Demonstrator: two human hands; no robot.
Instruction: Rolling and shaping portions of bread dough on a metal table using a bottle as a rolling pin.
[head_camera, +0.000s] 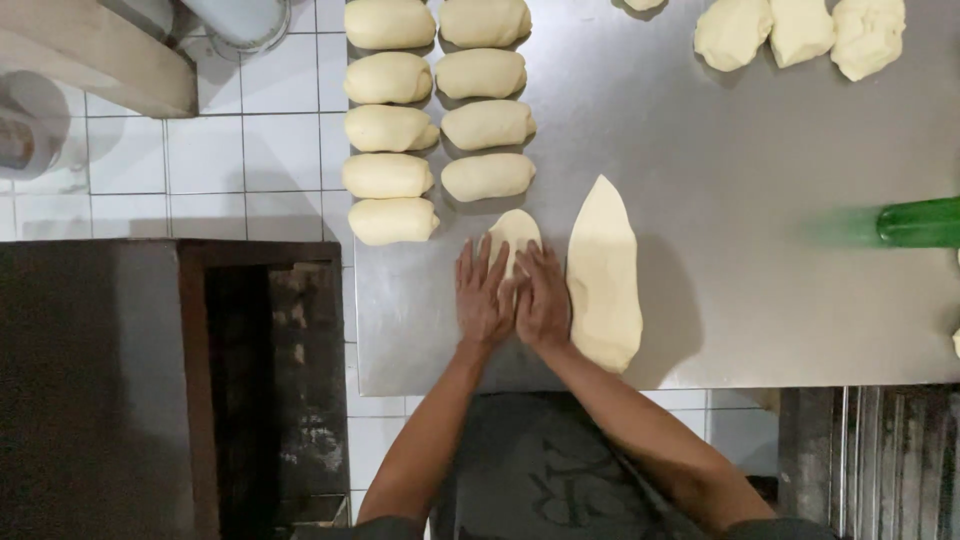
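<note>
Both hands lie side by side, palms down, near the front edge of a stainless steel table (760, 300). The left hand (484, 296) and the right hand (543, 300) have their fingers extended, flat and slightly spread, gripping nothing; they press on a small piece of dough (513, 232), whose rounded far end shows beyond the fingertips while its near part is covered by the hands. Just beside the right hand, on its outer side, lies a flattened dough sheet (603, 275), long, pointed at the far end and broader toward the near edge; whether it touches the hand cannot be told. Beyond the left hand, along the left portion of the table, shaped dough rolls (388, 177) lie in two parallel columns running away from the person, each roll set crosswise and close to its neighbours. At the right edge of the view, a green cylindrical object (920, 222) lies on the table, well apart from the hands. At the far right of the table, rough dough lumps (800, 32) sit grouped together. A white tiled floor (240, 150) lies left of the table.
</note>
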